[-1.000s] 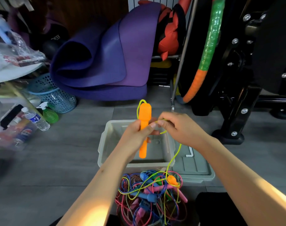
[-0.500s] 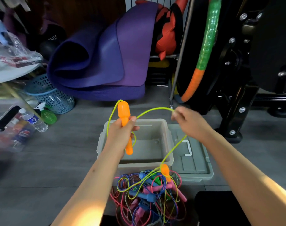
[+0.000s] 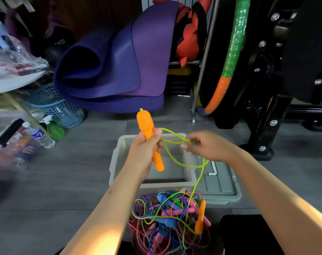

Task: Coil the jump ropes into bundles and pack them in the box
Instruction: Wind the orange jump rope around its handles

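Your left hand (image 3: 145, 150) is curled tight round the orange handle (image 3: 149, 137) of a jump rope, holding it tilted above the grey box (image 3: 190, 179). Your right hand (image 3: 209, 146), also above the box, pinches the yellow-green cord (image 3: 174, 159) between fingertips; the hand is blurred. The cord loops over the open box and trails down to a second orange handle (image 3: 200, 218) on the tangled rope pile (image 3: 165, 218) just in front of the box. The lid (image 3: 222, 186) lies beside the box.
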The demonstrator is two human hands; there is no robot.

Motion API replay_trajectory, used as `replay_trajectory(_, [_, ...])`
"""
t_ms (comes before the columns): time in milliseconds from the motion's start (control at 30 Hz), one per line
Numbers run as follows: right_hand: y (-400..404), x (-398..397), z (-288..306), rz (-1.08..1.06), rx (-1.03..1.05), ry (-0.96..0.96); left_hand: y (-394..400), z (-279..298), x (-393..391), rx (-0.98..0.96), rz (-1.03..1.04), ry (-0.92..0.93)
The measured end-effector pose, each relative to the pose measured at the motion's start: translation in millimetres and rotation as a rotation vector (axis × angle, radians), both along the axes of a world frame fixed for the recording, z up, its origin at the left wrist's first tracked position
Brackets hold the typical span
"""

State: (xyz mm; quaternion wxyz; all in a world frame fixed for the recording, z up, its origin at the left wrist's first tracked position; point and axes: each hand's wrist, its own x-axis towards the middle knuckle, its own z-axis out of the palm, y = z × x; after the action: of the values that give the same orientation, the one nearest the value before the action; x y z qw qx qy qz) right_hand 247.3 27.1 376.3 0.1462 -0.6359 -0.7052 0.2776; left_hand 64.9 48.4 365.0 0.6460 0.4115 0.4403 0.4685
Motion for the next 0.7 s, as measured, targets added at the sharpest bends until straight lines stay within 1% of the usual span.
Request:
replay_trajectory(33, [-1,3,-4,0.037,-0.141,-0.056,3,2,-3,-0.023,0.036,-0.07])
replay_trajectory(67, [-2,7,-8,0.053,-0.223,-0.099,6,3,-7,-0.034,0.067,-0.103])
replay_trajectory(100, [-2,10,-11,0.038,-0.237,-0.11,9,3,-11,-0.031,0.095,-0.073])
replay_trajectory(133, [-1,12,-11,-0.009,-0.191,-0.084,12,2,-15,-0.013,0.116,0.009])
replay_trajectory(200, [1,14,-7,-0.147,-0.014,0.038,14,-1,-19,0.017,0.139,0.167])
replay_trajectory(267, [1,11,4,-0.225,0.168,0.13,12,-3,-18,0.017,0.115,0.199])
replay_trajectory(367, [-2,5,13,-0.278,0.384,0.14,8,-1,-14,0.033,0.073,0.175])
replay_trajectory(433, [-5,0,16,-0.235,0.433,0.069,5,1,-11,0.058,0.032,0.134])
replay_trajectory(500, [-6,-8,16,-0.127,0.44,-0.025,0,4,-6,0.092,-0.065,0.106])
replay_trajectory(533, [-7,-12,16,-0.072,0.438,-0.038,-1,4,-4,0.1,-0.119,0.102])
replay_trajectory(600, [-8,-17,15,-0.002,0.43,0.009,-5,3,0,0.107,-0.212,0.119])
replay_trajectory(633, [-8,-17,13,0.012,0.43,0.035,-6,2,1,0.117,-0.237,0.165])
replay_trajectory(700, [-7,-14,12,0.013,0.415,0.046,-7,-1,1,0.124,-0.225,0.241])
